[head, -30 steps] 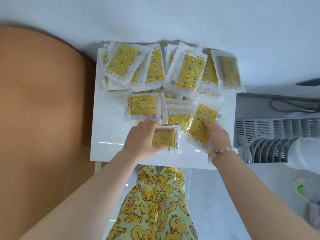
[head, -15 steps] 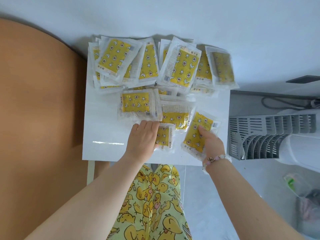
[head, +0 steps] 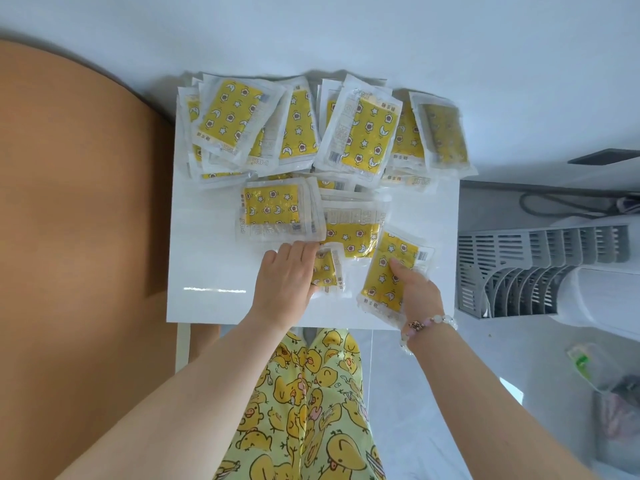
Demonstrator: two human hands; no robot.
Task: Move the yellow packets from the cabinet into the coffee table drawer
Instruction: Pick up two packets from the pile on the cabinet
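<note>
Looking down past your yellow duck-print trousers, you meet the front edge of the glossy white cabinet top. Both hands work just beyond it.

Your left hand lies palm down, its fingers straight and pressed together on the left part of a small clear-wrapped yellow packet. You cannot tell where its thumb sits. Left of this hand a stretch of white surface runs to the cabinet's left edge, where a rounded orange-brown surface begins.

Your right hand, with a pale beaded bracelet at the wrist, pinches a larger yellow star-print packet. The thumb is on top and the fingers curl under its right side. That packet is tilted, its near corner close to the front edge. Only a narrow margin separates it from the right edge, and a grey slatted plastic unit stands just beside that edge.

Beyond your fingertips two more yellow star-print packets lie side by side, the right one partly overlapping the left.

Farthest off, a loose heap of overlapping yellow packets spans almost the whole width, reaching the right edge and backing onto the white wall.
</note>
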